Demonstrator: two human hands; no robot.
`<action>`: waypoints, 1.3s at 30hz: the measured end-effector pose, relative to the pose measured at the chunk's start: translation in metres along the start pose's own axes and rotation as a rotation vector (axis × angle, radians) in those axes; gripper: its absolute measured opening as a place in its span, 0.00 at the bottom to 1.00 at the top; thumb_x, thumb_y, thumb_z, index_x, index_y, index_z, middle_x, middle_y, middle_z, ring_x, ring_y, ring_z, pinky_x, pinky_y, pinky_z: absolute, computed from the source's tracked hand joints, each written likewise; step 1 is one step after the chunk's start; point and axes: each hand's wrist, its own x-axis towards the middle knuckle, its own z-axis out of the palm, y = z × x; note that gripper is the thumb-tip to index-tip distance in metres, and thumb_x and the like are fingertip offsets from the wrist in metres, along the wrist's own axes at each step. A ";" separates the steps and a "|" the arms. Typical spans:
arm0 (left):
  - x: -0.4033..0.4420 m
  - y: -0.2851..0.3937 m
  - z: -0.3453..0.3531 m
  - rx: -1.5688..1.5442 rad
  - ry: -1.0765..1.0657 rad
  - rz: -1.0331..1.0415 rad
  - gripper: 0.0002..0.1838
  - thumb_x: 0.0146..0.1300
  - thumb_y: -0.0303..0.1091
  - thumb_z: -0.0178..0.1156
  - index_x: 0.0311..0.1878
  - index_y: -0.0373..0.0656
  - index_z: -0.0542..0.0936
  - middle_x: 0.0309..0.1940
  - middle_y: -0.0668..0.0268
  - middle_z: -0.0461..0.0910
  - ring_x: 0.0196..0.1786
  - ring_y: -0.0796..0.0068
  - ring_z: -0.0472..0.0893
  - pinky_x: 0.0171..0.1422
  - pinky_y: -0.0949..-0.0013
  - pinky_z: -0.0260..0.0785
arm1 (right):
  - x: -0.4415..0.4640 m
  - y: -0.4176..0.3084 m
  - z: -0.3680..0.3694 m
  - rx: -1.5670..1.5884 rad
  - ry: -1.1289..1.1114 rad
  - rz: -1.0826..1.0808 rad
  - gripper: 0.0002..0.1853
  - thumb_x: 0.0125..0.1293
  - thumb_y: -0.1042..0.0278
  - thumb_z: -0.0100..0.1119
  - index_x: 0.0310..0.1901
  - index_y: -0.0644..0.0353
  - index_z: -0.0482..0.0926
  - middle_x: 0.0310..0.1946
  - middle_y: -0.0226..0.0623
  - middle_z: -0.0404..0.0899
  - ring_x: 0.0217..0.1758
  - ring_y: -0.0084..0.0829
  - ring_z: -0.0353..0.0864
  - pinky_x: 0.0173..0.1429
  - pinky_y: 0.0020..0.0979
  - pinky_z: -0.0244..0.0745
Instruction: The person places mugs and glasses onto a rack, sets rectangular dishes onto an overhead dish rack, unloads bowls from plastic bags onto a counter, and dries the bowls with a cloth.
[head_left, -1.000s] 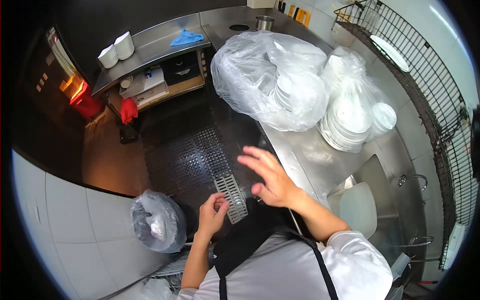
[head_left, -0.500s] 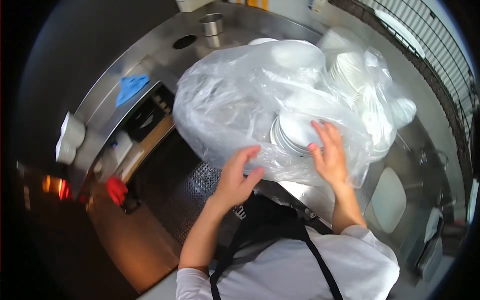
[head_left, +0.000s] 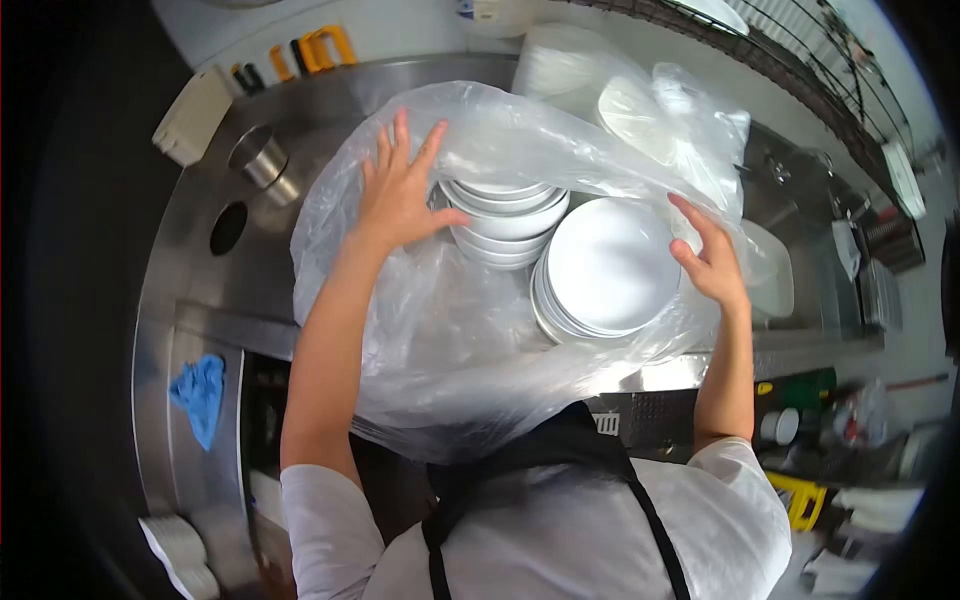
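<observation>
A clear plastic bag is laid across the steel worktop, its long axis run roughly along the front edge, over which its near side is draped. Its mouth is spread toward the front edge and upward. Inside, two stacks are seen: a left stack of white bowls, set farther back, and a right stack of white dishes, nearer the front edge, its top dish faced upward. The back of the left stack is covered by the bag's upper layer. The left hand is held over the bag's left part, fingers splayed wide and pointed toward the back edge. The right hand is held just beside the right stack, thumb and forefinger apart; whether plastic is touched cannot be told. The back right is blocked by a second bag. Toward the back left corner, a steel cup is placed.
</observation>
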 end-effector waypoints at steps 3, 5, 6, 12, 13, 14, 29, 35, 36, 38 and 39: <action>0.044 -0.040 0.002 0.067 -0.012 0.112 0.62 0.43 0.57 0.78 0.80 0.62 0.53 0.81 0.45 0.35 0.81 0.35 0.40 0.74 0.28 0.47 | -0.015 0.005 -0.013 0.102 -0.004 0.027 0.32 0.67 0.46 0.63 0.64 0.62 0.76 0.65 0.49 0.75 0.72 0.46 0.69 0.75 0.42 0.60; 0.075 -0.064 0.012 0.060 0.013 0.132 0.56 0.50 0.59 0.73 0.79 0.61 0.55 0.81 0.46 0.37 0.81 0.36 0.42 0.75 0.32 0.47 | -0.031 0.032 -0.010 0.273 0.044 0.041 0.36 0.66 0.41 0.63 0.64 0.65 0.76 0.65 0.47 0.75 0.71 0.44 0.70 0.74 0.40 0.60; 0.092 -0.075 0.020 0.056 0.023 0.145 0.53 0.53 0.60 0.71 0.79 0.60 0.55 0.81 0.46 0.38 0.81 0.37 0.43 0.76 0.34 0.48 | -0.036 0.030 -0.017 0.282 0.052 0.108 0.36 0.67 0.41 0.61 0.65 0.64 0.74 0.66 0.44 0.74 0.72 0.41 0.68 0.75 0.41 0.59; 0.181 -0.105 0.098 -0.392 0.057 0.208 0.37 0.69 0.58 0.57 0.76 0.55 0.63 0.79 0.47 0.49 0.81 0.48 0.49 0.80 0.52 0.49 | -0.074 0.082 0.018 1.017 0.241 0.150 0.33 0.73 0.45 0.54 0.69 0.62 0.68 0.70 0.41 0.69 0.73 0.39 0.66 0.76 0.43 0.57; 0.191 -0.109 0.118 -0.484 -0.012 0.186 0.35 0.69 0.58 0.57 0.75 0.55 0.65 0.79 0.48 0.50 0.80 0.48 0.52 0.80 0.54 0.50 | -0.078 0.082 0.026 1.100 0.257 0.147 0.33 0.73 0.44 0.53 0.69 0.61 0.68 0.70 0.42 0.69 0.74 0.39 0.66 0.76 0.43 0.57; 0.202 -0.114 0.141 -0.574 -0.084 0.166 0.34 0.70 0.57 0.56 0.74 0.55 0.67 0.79 0.50 0.52 0.80 0.49 0.54 0.80 0.56 0.50 | -0.083 0.091 0.034 1.204 0.295 0.162 0.33 0.73 0.43 0.53 0.69 0.61 0.68 0.69 0.42 0.70 0.73 0.39 0.67 0.76 0.44 0.58; 0.160 -0.089 0.253 -1.014 -0.247 -0.285 0.22 0.70 0.36 0.56 0.65 0.40 0.73 0.54 0.52 0.82 0.57 0.58 0.82 0.61 0.59 0.74 | -0.135 0.051 0.188 -0.064 0.626 0.514 0.22 0.65 0.70 0.57 0.60 0.68 0.72 0.66 0.57 0.67 0.70 0.55 0.66 0.72 0.45 0.63; 0.130 -0.136 0.200 -1.895 -0.057 -0.131 0.26 0.71 0.28 0.50 0.72 0.36 0.63 0.67 0.51 0.72 0.66 0.61 0.75 0.68 0.60 0.68 | -0.176 0.006 0.175 -0.225 0.505 0.258 0.20 0.63 0.61 0.61 0.53 0.63 0.78 0.64 0.57 0.68 0.69 0.60 0.65 0.72 0.54 0.61; 0.121 -0.143 0.185 -1.994 -0.029 -0.134 0.26 0.72 0.25 0.48 0.72 0.35 0.62 0.70 0.52 0.69 0.69 0.62 0.72 0.71 0.61 0.65 | -0.180 -0.003 0.180 -0.173 0.506 0.267 0.20 0.58 0.56 0.68 0.48 0.59 0.81 0.61 0.52 0.70 0.66 0.58 0.68 0.70 0.55 0.62; 0.104 -0.140 0.156 -1.922 0.197 -0.236 0.26 0.71 0.25 0.50 0.71 0.33 0.63 0.69 0.52 0.70 0.68 0.62 0.72 0.72 0.61 0.64 | -0.187 -0.018 0.184 -0.243 0.424 0.241 0.19 0.55 0.55 0.71 0.45 0.57 0.83 0.58 0.49 0.71 0.64 0.55 0.69 0.69 0.55 0.61; 0.094 -0.136 0.139 -1.882 0.309 -0.281 0.26 0.71 0.25 0.50 0.70 0.33 0.63 0.69 0.52 0.70 0.68 0.63 0.73 0.72 0.61 0.63 | -0.188 -0.024 0.185 -0.281 0.386 0.226 0.19 0.53 0.55 0.72 0.44 0.56 0.83 0.57 0.48 0.72 0.63 0.54 0.69 0.68 0.55 0.61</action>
